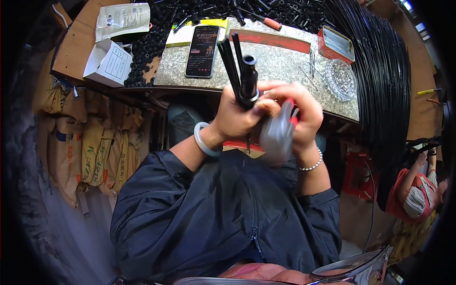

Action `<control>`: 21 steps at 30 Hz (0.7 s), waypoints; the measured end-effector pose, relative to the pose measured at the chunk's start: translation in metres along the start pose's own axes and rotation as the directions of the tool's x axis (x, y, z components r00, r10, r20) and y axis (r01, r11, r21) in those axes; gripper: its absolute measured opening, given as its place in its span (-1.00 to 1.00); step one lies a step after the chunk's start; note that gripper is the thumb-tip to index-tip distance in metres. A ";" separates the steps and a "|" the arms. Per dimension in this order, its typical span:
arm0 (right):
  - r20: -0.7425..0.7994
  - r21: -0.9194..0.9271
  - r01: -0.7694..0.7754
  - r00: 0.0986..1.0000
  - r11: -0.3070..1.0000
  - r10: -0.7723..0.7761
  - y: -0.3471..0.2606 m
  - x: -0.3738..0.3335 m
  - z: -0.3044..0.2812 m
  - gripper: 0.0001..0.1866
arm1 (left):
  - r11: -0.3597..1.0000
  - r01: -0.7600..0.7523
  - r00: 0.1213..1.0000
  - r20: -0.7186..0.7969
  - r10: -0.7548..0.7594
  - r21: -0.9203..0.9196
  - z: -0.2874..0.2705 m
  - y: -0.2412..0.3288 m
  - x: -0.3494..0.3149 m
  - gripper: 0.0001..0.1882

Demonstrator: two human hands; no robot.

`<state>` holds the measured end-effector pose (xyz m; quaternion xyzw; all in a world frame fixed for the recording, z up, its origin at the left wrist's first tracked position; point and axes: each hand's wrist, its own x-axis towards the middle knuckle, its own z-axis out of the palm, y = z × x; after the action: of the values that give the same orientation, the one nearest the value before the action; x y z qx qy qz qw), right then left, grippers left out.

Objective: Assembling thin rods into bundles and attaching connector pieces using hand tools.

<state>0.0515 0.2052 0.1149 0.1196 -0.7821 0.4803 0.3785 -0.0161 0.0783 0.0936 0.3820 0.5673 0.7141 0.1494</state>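
Note:
My left hand is closed round a black tubular part with a round open end pointing up. Several thin black rods stand in the same grip, tilted to the left of the tube. Close beside it, my right hand has its fingers curled round a grey tool with red parts, smeared by motion so its kind does not show. The right fingertips reach over to the base of the tube and the left thumb. Both hands are above my lap, at the table's near edge.
On the speckled stone slab lie a phone, a red strip, a red box and a glass dish. Loose black parts heap behind; long black rods hang at right. Another person sits far right.

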 end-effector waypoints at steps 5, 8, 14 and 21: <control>0.375 -0.121 -0.452 0.803 0.884 0.463 -0.028 0.013 -0.034 -0.69 | 0.964 0.154 0.966 -0.173 -0.193 -0.217 -0.010 0.010 0.007 -0.78; 0.580 -0.018 -0.677 0.592 0.736 0.559 -0.033 -0.003 -0.057 -0.66 | 0.959 0.118 0.962 -0.209 -0.175 -0.257 -0.016 0.008 0.007 -0.77; 0.663 -0.193 -0.663 0.455 0.723 0.594 -0.036 -0.003 -0.061 -0.63 | 0.963 0.169 0.974 -0.115 -0.196 -0.209 -0.013 0.009 0.010 -0.60; 0.697 -0.354 -0.576 0.363 0.737 0.618 -0.053 0.024 -0.077 -0.60 | 0.978 0.145 0.985 -0.068 -0.156 -0.149 -0.014 0.006 0.009 -0.53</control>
<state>0.1005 0.2470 0.1865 0.0146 -0.8643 0.4624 -0.1975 -0.0306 0.0723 0.1016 0.2979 0.5473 0.7541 0.2075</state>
